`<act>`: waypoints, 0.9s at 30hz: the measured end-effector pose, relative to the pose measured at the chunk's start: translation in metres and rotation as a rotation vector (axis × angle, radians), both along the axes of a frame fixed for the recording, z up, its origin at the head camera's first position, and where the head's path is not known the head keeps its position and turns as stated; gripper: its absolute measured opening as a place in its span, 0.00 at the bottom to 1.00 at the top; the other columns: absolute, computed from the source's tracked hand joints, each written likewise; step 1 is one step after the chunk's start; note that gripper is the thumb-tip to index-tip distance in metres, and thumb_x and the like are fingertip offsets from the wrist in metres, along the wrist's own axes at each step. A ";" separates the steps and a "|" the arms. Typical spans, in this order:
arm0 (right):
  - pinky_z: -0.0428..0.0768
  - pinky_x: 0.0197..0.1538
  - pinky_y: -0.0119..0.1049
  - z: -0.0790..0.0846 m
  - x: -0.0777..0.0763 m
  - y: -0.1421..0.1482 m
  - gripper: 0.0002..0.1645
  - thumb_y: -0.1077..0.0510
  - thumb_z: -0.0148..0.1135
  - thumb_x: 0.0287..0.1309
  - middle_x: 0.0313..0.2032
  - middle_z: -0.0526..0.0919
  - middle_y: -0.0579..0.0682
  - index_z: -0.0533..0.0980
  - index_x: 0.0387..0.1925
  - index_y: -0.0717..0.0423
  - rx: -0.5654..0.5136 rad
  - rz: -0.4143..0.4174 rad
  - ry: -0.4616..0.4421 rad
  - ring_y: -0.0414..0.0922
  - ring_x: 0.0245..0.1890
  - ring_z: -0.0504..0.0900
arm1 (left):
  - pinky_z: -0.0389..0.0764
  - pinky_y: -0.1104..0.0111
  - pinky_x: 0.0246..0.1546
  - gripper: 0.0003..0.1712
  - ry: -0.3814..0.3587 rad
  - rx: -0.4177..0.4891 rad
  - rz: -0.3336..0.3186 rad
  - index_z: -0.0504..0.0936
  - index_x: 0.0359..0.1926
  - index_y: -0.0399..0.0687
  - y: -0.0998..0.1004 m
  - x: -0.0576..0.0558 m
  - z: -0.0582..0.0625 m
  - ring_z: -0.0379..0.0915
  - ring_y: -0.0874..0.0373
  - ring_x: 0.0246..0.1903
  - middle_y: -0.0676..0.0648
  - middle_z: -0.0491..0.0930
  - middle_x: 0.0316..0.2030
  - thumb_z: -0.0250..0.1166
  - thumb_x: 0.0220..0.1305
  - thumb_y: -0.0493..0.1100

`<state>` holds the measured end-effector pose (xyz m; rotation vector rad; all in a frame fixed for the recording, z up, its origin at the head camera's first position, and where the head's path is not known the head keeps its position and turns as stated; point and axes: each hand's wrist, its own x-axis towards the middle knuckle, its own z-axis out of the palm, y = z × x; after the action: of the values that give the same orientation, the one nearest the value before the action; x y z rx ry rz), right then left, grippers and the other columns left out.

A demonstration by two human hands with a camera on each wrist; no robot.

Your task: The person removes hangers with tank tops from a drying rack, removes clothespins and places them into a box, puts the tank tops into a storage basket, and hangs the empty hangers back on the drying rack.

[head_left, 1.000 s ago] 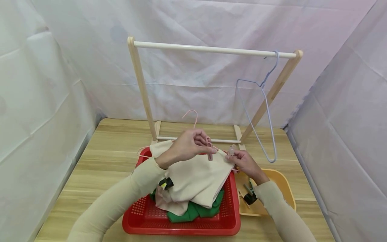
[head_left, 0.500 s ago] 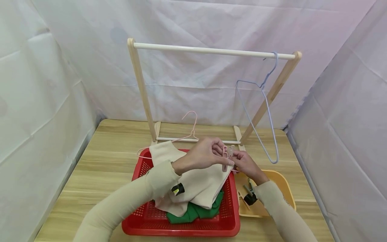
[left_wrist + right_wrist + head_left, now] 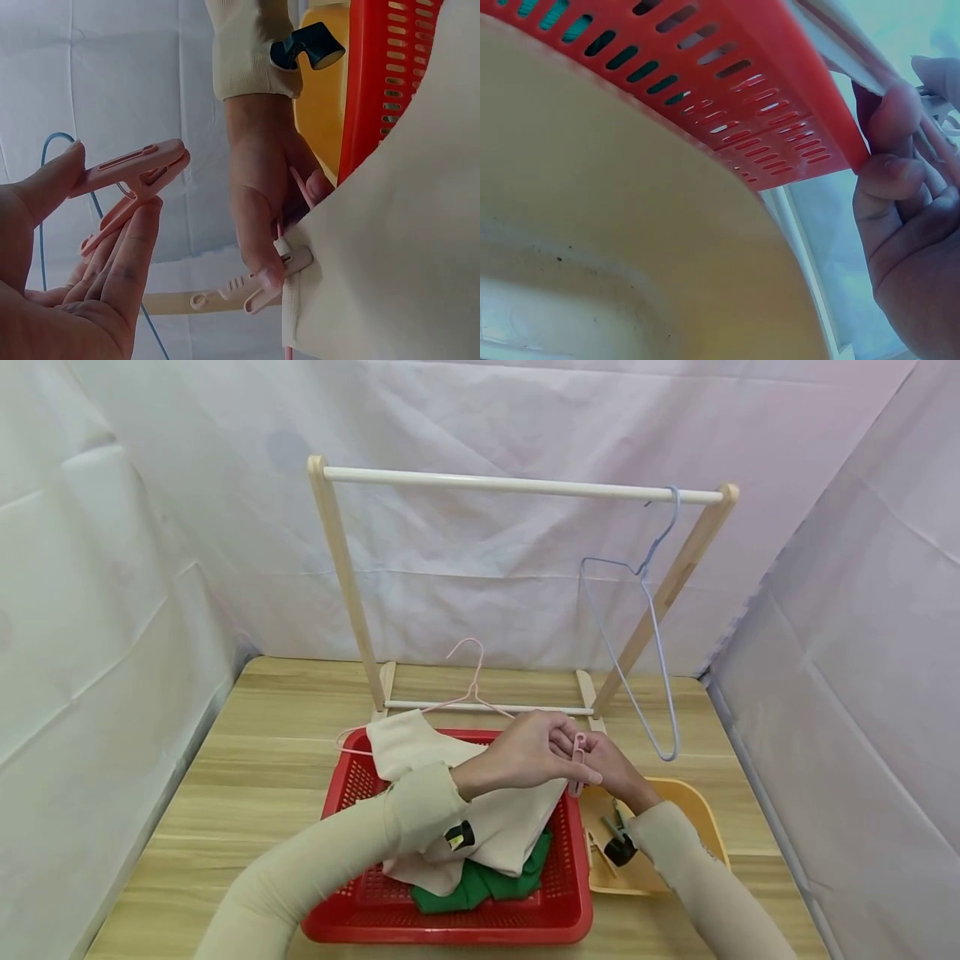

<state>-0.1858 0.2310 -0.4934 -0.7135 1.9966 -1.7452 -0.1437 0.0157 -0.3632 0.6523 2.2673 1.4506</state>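
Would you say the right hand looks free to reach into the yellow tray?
Probably not freely: the right hand is near the yellow tray, but holds a clothespin at the cream garment.

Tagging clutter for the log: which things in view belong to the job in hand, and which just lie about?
In the job:
pink clothespin in the left grip
cream garment
pink hanger
second clothespin, on the garment's edge

Likely idle:
blue hanger on the rack
green cloth in the red basket
green clip in the yellow tray
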 end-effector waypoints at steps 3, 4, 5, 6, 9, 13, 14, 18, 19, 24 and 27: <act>0.77 0.21 0.34 -0.001 -0.002 0.000 0.18 0.62 0.48 0.75 0.18 0.80 0.43 0.78 0.27 0.54 -0.007 -0.006 0.033 0.39 0.16 0.80 | 0.76 0.74 0.34 0.19 0.013 -0.013 -0.001 0.81 0.37 0.52 0.003 0.001 -0.002 0.79 0.71 0.30 0.61 0.84 0.24 0.79 0.49 0.52; 0.78 0.23 0.33 -0.001 -0.002 0.000 0.18 0.62 0.49 0.74 0.19 0.80 0.42 0.78 0.27 0.54 -0.006 -0.014 0.049 0.38 0.17 0.79 | 0.76 0.74 0.34 0.20 0.008 -0.009 -0.009 0.81 0.38 0.51 0.004 0.001 -0.003 0.79 0.71 0.30 0.61 0.84 0.24 0.79 0.50 0.52; 0.77 0.24 0.33 -0.001 -0.002 -0.001 0.17 0.62 0.49 0.74 0.20 0.79 0.41 0.78 0.28 0.54 0.001 -0.018 0.068 0.37 0.18 0.78 | 0.76 0.75 0.34 0.20 0.003 -0.002 -0.020 0.81 0.39 0.50 0.005 0.001 -0.004 0.79 0.70 0.30 0.60 0.85 0.24 0.79 0.50 0.52; 0.77 0.23 0.32 -0.001 -0.002 -0.001 0.15 0.62 0.50 0.74 0.21 0.79 0.41 0.78 0.30 0.53 0.012 -0.023 0.081 0.36 0.18 0.77 | 0.76 0.75 0.34 0.21 0.006 -0.001 -0.030 0.81 0.40 0.49 0.006 0.001 -0.005 0.79 0.70 0.31 0.60 0.84 0.25 0.79 0.50 0.52; 0.78 0.26 0.33 0.000 -0.001 -0.001 0.13 0.62 0.52 0.72 0.24 0.80 0.40 0.79 0.31 0.53 0.049 -0.036 0.141 0.35 0.21 0.76 | 0.77 0.75 0.34 0.23 0.015 0.011 -0.065 0.81 0.43 0.46 0.009 0.001 -0.008 0.78 0.70 0.34 0.60 0.84 0.27 0.79 0.50 0.52; 0.78 0.28 0.34 0.001 -0.001 -0.002 0.12 0.65 0.55 0.69 0.24 0.80 0.41 0.78 0.29 0.56 0.055 -0.030 0.198 0.36 0.23 0.77 | 0.76 0.76 0.37 0.24 0.040 -0.001 -0.088 0.81 0.44 0.46 0.013 0.003 -0.011 0.76 0.71 0.37 0.62 0.84 0.26 0.79 0.51 0.51; 0.78 0.27 0.33 0.001 -0.001 -0.002 0.11 0.66 0.55 0.68 0.23 0.80 0.40 0.78 0.29 0.56 0.052 -0.022 0.206 0.36 0.22 0.76 | 0.75 0.77 0.38 0.24 0.046 -0.011 -0.093 0.81 0.44 0.46 0.014 0.004 -0.012 0.76 0.72 0.37 0.63 0.84 0.26 0.79 0.51 0.51; 0.75 0.25 0.32 -0.002 -0.002 0.001 0.11 0.70 0.56 0.66 0.22 0.76 0.40 0.77 0.28 0.56 0.007 0.000 0.172 0.35 0.21 0.73 | 0.75 0.78 0.37 0.19 0.038 -0.043 -0.125 0.81 0.39 0.49 0.019 0.007 -0.013 0.78 0.75 0.31 0.63 0.83 0.23 0.79 0.51 0.49; 0.75 0.25 0.32 -0.003 -0.002 0.002 0.12 0.70 0.56 0.66 0.22 0.76 0.39 0.77 0.28 0.55 0.005 0.001 0.164 0.35 0.21 0.73 | 0.75 0.79 0.37 0.18 0.026 -0.040 -0.135 0.81 0.38 0.49 0.020 0.008 -0.014 0.79 0.74 0.29 0.62 0.83 0.23 0.79 0.51 0.48; 0.74 0.23 0.32 -0.004 -0.003 0.003 0.13 0.68 0.53 0.70 0.21 0.75 0.39 0.78 0.31 0.52 -0.032 0.012 0.142 0.35 0.20 0.72 | 0.78 0.80 0.34 0.19 0.018 -0.040 -0.152 0.78 0.36 0.46 0.025 0.010 -0.017 0.79 0.73 0.27 0.57 0.83 0.29 0.80 0.48 0.42; 0.74 0.21 0.31 -0.005 -0.004 0.003 0.15 0.68 0.46 0.73 0.21 0.76 0.40 0.77 0.35 0.55 -0.077 0.048 0.118 0.35 0.19 0.73 | 0.77 0.81 0.33 0.20 0.057 -0.085 -0.161 0.78 0.36 0.47 0.027 0.012 -0.019 0.77 0.74 0.27 0.55 0.83 0.31 0.81 0.47 0.42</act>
<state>-0.1894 0.2337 -0.4988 -0.9019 1.9792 -1.7982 -0.1322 0.0428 -0.3819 0.8383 2.2474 1.2691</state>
